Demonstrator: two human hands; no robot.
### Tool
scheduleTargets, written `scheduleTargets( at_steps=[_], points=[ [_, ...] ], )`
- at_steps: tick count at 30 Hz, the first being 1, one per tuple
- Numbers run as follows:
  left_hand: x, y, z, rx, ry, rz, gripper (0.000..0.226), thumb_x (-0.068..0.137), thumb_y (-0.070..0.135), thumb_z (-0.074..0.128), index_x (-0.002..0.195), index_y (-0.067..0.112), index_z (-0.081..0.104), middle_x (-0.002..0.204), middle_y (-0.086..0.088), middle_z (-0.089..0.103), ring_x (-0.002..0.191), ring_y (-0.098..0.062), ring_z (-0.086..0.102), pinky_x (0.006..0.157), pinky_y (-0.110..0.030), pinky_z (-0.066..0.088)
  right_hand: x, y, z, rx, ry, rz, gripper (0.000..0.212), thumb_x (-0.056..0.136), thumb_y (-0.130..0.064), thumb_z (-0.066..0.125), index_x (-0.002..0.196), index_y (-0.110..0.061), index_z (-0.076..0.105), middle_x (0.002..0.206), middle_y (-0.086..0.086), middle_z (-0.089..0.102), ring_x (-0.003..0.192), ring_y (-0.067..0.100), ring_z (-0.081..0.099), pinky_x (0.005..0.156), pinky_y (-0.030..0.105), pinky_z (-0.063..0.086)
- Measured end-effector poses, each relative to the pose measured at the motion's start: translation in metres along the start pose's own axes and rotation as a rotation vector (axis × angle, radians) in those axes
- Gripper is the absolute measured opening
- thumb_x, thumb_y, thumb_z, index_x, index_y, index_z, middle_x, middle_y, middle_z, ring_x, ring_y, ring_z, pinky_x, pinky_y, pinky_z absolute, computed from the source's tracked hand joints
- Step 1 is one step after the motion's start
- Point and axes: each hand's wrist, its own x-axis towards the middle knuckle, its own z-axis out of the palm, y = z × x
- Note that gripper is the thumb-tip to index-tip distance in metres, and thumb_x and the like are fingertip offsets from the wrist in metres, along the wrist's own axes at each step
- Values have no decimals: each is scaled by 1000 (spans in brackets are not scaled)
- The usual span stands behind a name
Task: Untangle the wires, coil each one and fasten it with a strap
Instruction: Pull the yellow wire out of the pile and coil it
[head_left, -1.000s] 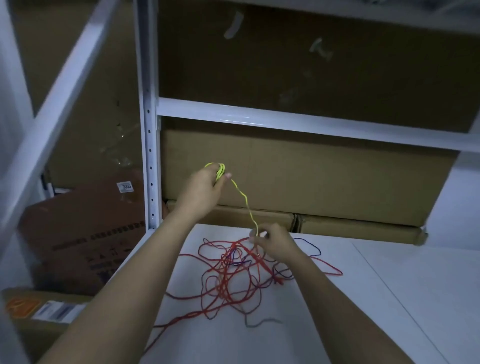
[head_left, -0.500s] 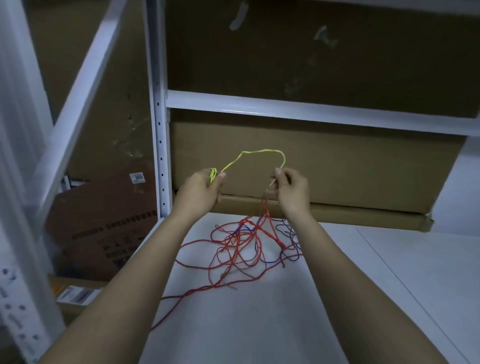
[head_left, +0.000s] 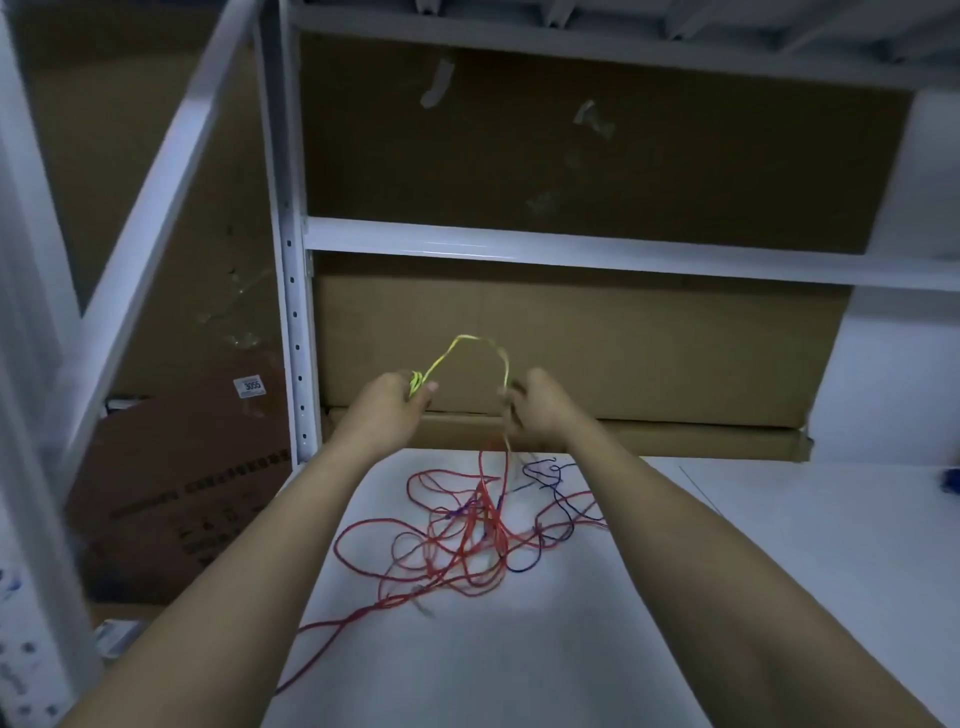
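Since a second ago the right hand (head_left: 540, 408) has come up off the tangle (head_left: 478, 530) to the height of the left hand (head_left: 389, 402), and the yellow wire (head_left: 470, 345) now arches between them instead of slanting down. Left grip: fingers curled round a small bundle of yellow turns at the thumb. Right grip: pinching the same wire, though blur hides the exact finger hold. From the right grip the yellow wire drops straight down into the red and blue wires on the worktop (head_left: 779, 571), so its free length lies below and slightly ahead of that hand, long axis near vertical. The tangle sits between the forearms, nearer the right. Next turn likely means carrying the arch across to the left bundle; the snag risk is red loops lifting with it. No strap visible. Cardboard boxes (head_left: 571, 338) fill the shelf behind; their contents hidden.
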Motion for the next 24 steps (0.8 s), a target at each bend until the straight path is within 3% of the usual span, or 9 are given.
scheduleTargets(
  at_steps=[3, 5, 7, 10, 12, 16, 20, 22, 24],
  points=[
    [-2, -8, 5, 17, 13, -13, 33, 100, 32, 46, 74, 11, 49, 64, -4, 50, 61, -23, 46, 56, -32, 31, -5, -19, -12, 513, 488, -187, 26, 99, -10, 46, 74, -11, 53, 64, 2, 53, 54, 13, 51, 57, 26, 48],
    [-1, -9, 5, -9, 41, -5, 35, 100, 33, 46, 79, 6, 53, 65, -7, 52, 60, -24, 46, 57, -32, 32, -12, -25, -6, 643, 596, -209, 23, 100, -12, 45, 79, -12, 54, 66, 1, 53, 53, 9, 49, 53, 19, 44],
    [0, -7, 6, -33, 73, 2, 36, 100, 31, 46, 80, 3, 55, 65, -9, 53, 60, -24, 46, 55, -32, 32, -16, -13, 12, 548, 464, -99, 24, 101, -17, 44, 78, -18, 52, 67, -1, 56, 54, 11, 48, 54, 24, 40],
    [-2, -10, 7, -77, 131, -18, 37, 101, 27, 44, 79, -1, 55, 64, -10, 52, 60, -25, 45, 54, -32, 30, -25, 25, 46, 202, 23, 21, 20, 100, -19, 45, 85, -15, 57, 78, 1, 63, 73, 16, 56, 67, 28, 43],
    [-5, -16, 7, -91, 177, -56, 37, 101, 27, 44, 74, 4, 53, 64, -8, 51, 60, -25, 45, 55, -33, 31, -33, 52, 64, 173, -60, 12, 15, 98, -15, 49, 90, -11, 61, 85, 1, 61, 81, 14, 55, 76, 27, 43],
    [-16, -27, 7, -180, 253, -131, 35, 100, 27, 45, 73, 6, 54, 63, -7, 51, 61, -25, 45, 58, -33, 31, -45, 78, 72, 82, 0, -50, 15, 96, -11, 54, 99, -10, 68, 104, 1, 62, 92, 11, 55, 80, 18, 39],
    [-27, -28, 13, -257, 239, -197, 38, 101, 29, 44, 81, 0, 57, 65, -8, 50, 63, -23, 45, 58, -32, 31, -36, 60, 45, -80, 41, -112, 22, 97, -16, 51, 105, -7, 70, 92, -2, 69, 83, 14, 62, 71, 21, 46],
    [-28, -24, 17, -274, 211, -201, 39, 102, 30, 41, 88, -2, 58, 68, -8, 49, 63, -21, 44, 58, -32, 31, -25, 32, 22, 0, 234, -169, 20, 97, -20, 51, 104, -13, 68, 94, 3, 70, 83, 20, 63, 72, 30, 49],
    [-27, -14, 20, -259, 176, -184, 37, 102, 29, 40, 88, 0, 57, 67, -5, 48, 63, -19, 43, 55, -31, 30, -16, 5, 4, 251, 382, -202, 16, 98, -16, 49, 102, -15, 64, 91, 2, 66, 80, 17, 59, 72, 29, 47]
  ],
)
